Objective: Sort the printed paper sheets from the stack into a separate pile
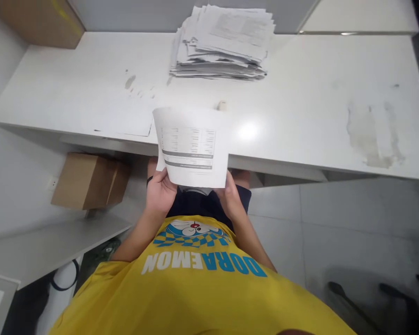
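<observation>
A printed sheet of paper point(195, 139) with a table and dark bands is held over the front edge of the white desk point(293, 116). Its near edge is gripped at the left corner by my left hand point(160, 193), thumb on top. At the right corner my right hand point(229, 195) pinches it, with most fingers hidden underneath. The sheet curves, and a white flap shows at its left side; whether this is a fold or a second sheet I cannot tell. Just beyond the paper lies a small beige object point(222, 105), partly covered.
A thick, uneven stack of papers point(226, 44) stands at the back of the desk. A cardboard box point(42, 23) occupies the back left corner, another cardboard box point(87, 181) is below the desk at left. Worn patches point(373, 135) mark the desktop's right side.
</observation>
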A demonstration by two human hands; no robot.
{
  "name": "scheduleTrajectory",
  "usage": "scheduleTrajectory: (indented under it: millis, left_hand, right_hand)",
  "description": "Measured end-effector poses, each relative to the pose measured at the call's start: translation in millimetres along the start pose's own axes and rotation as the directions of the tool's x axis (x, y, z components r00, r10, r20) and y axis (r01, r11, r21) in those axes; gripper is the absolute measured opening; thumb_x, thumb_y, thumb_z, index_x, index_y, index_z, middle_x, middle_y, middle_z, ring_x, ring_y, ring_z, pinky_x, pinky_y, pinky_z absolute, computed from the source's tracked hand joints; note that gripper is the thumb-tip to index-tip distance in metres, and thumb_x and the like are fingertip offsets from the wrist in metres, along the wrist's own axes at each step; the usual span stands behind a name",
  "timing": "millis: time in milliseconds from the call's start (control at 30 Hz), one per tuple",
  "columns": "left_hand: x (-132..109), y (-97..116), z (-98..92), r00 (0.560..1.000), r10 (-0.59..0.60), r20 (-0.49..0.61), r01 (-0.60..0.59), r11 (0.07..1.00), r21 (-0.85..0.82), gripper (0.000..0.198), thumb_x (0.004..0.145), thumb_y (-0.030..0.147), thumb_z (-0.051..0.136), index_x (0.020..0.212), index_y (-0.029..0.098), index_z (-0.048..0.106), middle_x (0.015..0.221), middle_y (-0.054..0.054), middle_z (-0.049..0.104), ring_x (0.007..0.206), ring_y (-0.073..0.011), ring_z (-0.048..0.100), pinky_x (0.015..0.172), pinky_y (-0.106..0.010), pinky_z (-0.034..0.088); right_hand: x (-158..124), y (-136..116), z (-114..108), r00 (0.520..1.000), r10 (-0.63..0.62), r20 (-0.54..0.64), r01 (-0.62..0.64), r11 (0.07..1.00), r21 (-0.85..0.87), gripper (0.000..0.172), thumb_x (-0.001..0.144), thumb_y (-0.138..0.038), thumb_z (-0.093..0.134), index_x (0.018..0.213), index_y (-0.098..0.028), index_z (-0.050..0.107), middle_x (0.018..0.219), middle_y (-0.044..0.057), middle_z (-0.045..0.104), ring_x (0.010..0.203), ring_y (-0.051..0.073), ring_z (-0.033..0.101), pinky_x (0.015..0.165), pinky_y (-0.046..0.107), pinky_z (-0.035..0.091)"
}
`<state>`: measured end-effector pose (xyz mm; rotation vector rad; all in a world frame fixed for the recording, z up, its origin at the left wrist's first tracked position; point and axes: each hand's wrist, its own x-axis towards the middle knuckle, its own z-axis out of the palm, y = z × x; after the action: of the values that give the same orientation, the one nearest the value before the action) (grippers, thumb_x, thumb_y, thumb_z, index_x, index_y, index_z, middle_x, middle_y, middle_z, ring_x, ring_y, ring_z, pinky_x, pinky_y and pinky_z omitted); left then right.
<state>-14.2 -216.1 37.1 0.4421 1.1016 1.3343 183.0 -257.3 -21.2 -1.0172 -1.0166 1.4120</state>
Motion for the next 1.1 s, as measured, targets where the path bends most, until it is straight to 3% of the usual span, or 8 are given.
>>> scheduleTrajectory:
  millis: [167, 367, 500, 633, 767, 833, 967, 1100]
  left_hand:
    - [1.3, -18.8, 21.1, 0.995, 0.054, 0.083, -0.062, 0.994, 0.092, 0.032, 0.089, 0.024, 0.066, 0.121, 0.026, 0.064, 0.118, -0.004, 0.075, 0.113, -0.0183, 0.071, 0.099, -0.030, 0.060]
    - [34.9, -13.4, 39.2, 0.946, 0.246, 0.213, -0.278, 0.951, 0.137, 0.050, 0.082, 0.032, 0.076, 0.128, 0.030, 0.059, 0.121, -0.005, 0.070, 0.113, -0.0186, 0.068, 0.092, -0.028, 0.057]
    - [86.6, -2.0, 50.6, 0.860, 0.401, 0.315, -0.496, 0.805, 0.326, 0.048, 0.078, 0.032, 0.079, 0.122, 0.026, 0.062, 0.097, -0.002, 0.066, 0.096, -0.0151, 0.066, 0.088, -0.025, 0.052]
    - [117.7, 0.7, 58.5, 0.812, 0.336, 0.478, -0.569, 0.640, 0.516, 0.024, 0.083, 0.025, 0.069, 0.107, 0.022, 0.066, 0.100, -0.004, 0.062, 0.097, -0.0163, 0.061, 0.088, -0.027, 0.049]
    - [112.6, -2.6, 57.3, 0.813, 0.371, 0.449, -0.582, 0.497, 0.643, 0.012, 0.085, 0.018, 0.064, 0.096, 0.021, 0.065, 0.113, -0.007, 0.056, 0.109, -0.0189, 0.056, 0.092, -0.030, 0.046]
    - [106.0, -4.4, 55.7, 0.819, 0.396, 0.415, -0.568, 0.458, 0.684, 0.006, 0.088, 0.021, 0.063, 0.094, 0.022, 0.062, 0.113, -0.006, 0.053, 0.110, -0.0194, 0.054, 0.093, -0.031, 0.045]
    - [98.9, -8.8, 55.8, 0.821, 0.402, 0.405, -0.563, 0.452, 0.692, 0.004, 0.091, 0.025, 0.061, 0.091, 0.022, 0.058, 0.106, -0.004, 0.053, 0.101, -0.0180, 0.054, 0.088, -0.029, 0.046]
    - [89.0, -11.6, 51.8, 0.785, 0.430, 0.446, -0.614, 0.442, 0.654, 0.006, 0.091, 0.025, 0.060, 0.095, 0.022, 0.057, 0.102, -0.004, 0.057, 0.098, -0.0183, 0.056, 0.087, -0.029, 0.046]
  right_hand:
    - [8.3, -20.2, -35.0, 0.990, -0.033, -0.136, 0.037, 0.999, 0.027, 0.092, 0.069, -0.092, 0.055, 0.133, -0.027, 0.056, 0.129, 0.011, 0.068, 0.129, 0.033, 0.059, 0.103, 0.049, 0.053]
    - [54.6, -66.9, -73.2, 0.901, -0.254, -0.351, 0.138, 0.936, -0.324, 0.049, 0.074, -0.064, 0.074, 0.102, -0.024, 0.069, 0.106, 0.006, 0.074, 0.108, 0.028, 0.068, 0.100, 0.048, 0.054]
    - [95.9, -73.7, -88.9, 0.828, -0.437, -0.351, 0.184, 0.803, -0.567, 0.036, 0.083, -0.056, 0.063, 0.098, -0.024, 0.070, 0.101, 0.005, 0.072, 0.113, 0.027, 0.064, 0.103, 0.045, 0.051]
    - [114.6, -54.8, -88.9, 0.804, -0.462, -0.373, 0.202, 0.804, -0.560, 0.038, 0.085, -0.057, 0.059, 0.098, -0.023, 0.068, 0.100, 0.006, 0.072, 0.111, 0.026, 0.064, 0.104, 0.044, 0.049]
    - [110.0, -39.1, -84.1, 0.794, -0.474, -0.380, 0.277, 0.839, -0.469, 0.039, 0.083, -0.054, 0.065, 0.105, -0.022, 0.068, 0.113, 0.007, 0.070, 0.109, 0.023, 0.065, 0.103, 0.042, 0.049]
    - [105.7, -36.8, -83.5, 0.791, -0.478, -0.383, 0.288, 0.842, -0.456, 0.037, 0.083, -0.053, 0.067, 0.101, -0.021, 0.069, 0.107, 0.006, 0.072, 0.103, 0.023, 0.066, 0.100, 0.042, 0.051]
    - [96.5, -32.4, -77.5, 0.772, -0.463, -0.436, 0.289, 0.866, -0.407, 0.036, 0.080, -0.055, 0.070, 0.091, -0.021, 0.071, 0.091, 0.005, 0.073, 0.092, 0.023, 0.067, 0.092, 0.042, 0.053]
    - [77.9, -21.6, -67.5, 0.730, -0.442, -0.521, 0.278, 0.889, -0.363, 0.034, 0.079, -0.053, 0.071, 0.088, -0.021, 0.071, 0.088, 0.004, 0.072, 0.088, 0.023, 0.067, 0.089, 0.040, 0.054]
